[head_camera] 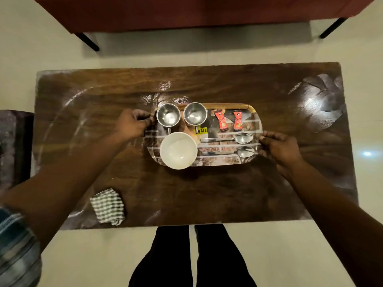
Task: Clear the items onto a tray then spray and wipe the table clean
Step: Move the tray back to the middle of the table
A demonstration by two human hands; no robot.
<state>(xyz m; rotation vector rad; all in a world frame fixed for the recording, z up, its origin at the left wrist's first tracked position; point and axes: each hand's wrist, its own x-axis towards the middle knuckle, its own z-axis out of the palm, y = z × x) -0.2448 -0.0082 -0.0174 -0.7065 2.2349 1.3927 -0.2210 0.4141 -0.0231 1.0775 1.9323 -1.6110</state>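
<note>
A patterned tray [224,162] sits in the middle of the dark wooden table [207,193]. On it are two steel cups [168,115] [195,113], a white bowl [178,150], two red sachets [221,119] [237,120] and two spoons [240,138] [244,151]. My left hand [132,124] grips the tray's left edge with curled fingers. My right hand [278,147] grips its right edge. A checked cloth [107,206] lies crumpled near the table's front left.
A red sofa [186,11] on black legs stands beyond the table. A dark stool or box [12,146] is at the left edge. My legs [194,255] stand against the table's front edge. Pale floor surrounds the table.
</note>
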